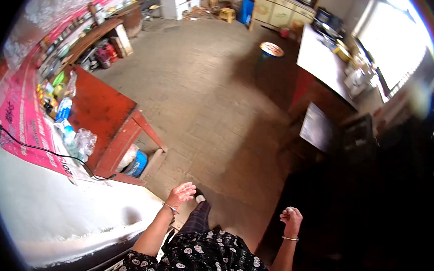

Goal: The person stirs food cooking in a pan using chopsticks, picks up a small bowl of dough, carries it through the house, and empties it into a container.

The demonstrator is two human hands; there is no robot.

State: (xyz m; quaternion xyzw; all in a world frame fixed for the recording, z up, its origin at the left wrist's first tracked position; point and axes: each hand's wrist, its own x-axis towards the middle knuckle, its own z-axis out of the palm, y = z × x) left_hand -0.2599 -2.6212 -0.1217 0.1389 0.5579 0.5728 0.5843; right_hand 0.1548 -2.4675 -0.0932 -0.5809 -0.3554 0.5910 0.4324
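Observation:
My left hand [180,194] is held out in front of my body, above the floor, with its fingers stretched out and nothing in it. A bracelet [170,208] circles that wrist. Farther right, my right hand [291,220] hangs with its fingers curled in, and no object shows in it. It wears a thin bangle [290,239] and stands out against a dark area. Neither hand touches anything. Closest to my left hand is the red wooden table [101,116], with a blue-and-white bag [137,164] underneath.
A white surface [92,212] lies at lower left, with a black cable [42,149] beside it. On the right stand a long white-topped counter [322,62] and a dark stool [318,128]. A round stool with a patterned top [271,49] is farther off, before cabinets [281,15].

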